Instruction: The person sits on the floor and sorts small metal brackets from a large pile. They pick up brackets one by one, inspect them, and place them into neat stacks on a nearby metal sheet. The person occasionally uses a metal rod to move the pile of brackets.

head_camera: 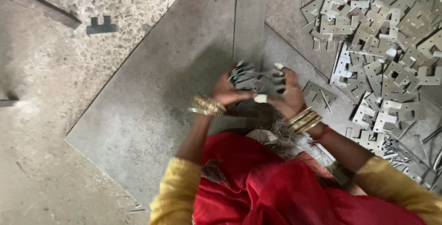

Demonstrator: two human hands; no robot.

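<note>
Both hands, left hand (pixel 226 90) and right hand (pixel 286 95), are gripping a stack of grey punched metal plates (pixel 254 78); sharp edges between the fingers could be cutting skin if the stack slips.

Dull grey metal brackets (pixel 258 80), matt steel sheet (pixel 175 82), rough speckled concrete floor (pixel 55 64), shiny gold bangles (pixel 208 106)

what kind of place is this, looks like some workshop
Most likely a small metal-working shop floor. A heap of punched metal plates lies on the right, a flat metal sheet covers the rough concrete floor, and the left hand and right hand grip a stack of plates.
</note>
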